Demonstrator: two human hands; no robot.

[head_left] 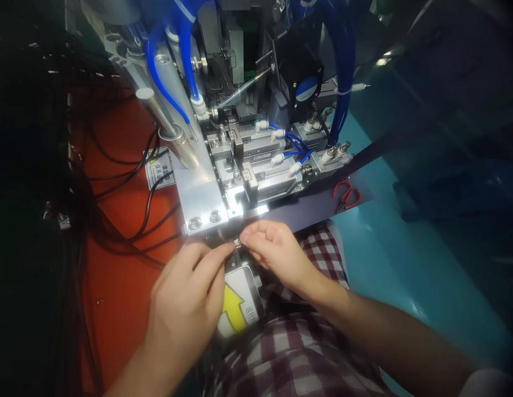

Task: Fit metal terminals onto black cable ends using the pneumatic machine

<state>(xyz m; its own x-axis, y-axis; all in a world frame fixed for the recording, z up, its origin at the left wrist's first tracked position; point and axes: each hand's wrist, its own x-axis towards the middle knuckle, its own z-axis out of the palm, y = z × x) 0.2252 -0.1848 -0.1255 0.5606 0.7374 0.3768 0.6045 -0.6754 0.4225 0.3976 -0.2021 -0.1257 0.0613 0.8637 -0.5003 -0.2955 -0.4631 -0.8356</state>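
Note:
My left hand and my right hand meet in front of the machine's metal plate, thumbs and forefingers pinched. Between their fingertips shows a small shiny metal piece, too small to name. Both hands appear to grip it, one from each side. Below the fingers is a white label with a yellow arrow, partly covered by my left hand. Just beyond my hands sit pneumatic cylinders with white fittings and blue tubes.
Red-handled pliers lie on the dark surface to the right. Black cables run across the orange panel on the left. A metal post rises from the plate. Thick blue tubing hangs at the upper right.

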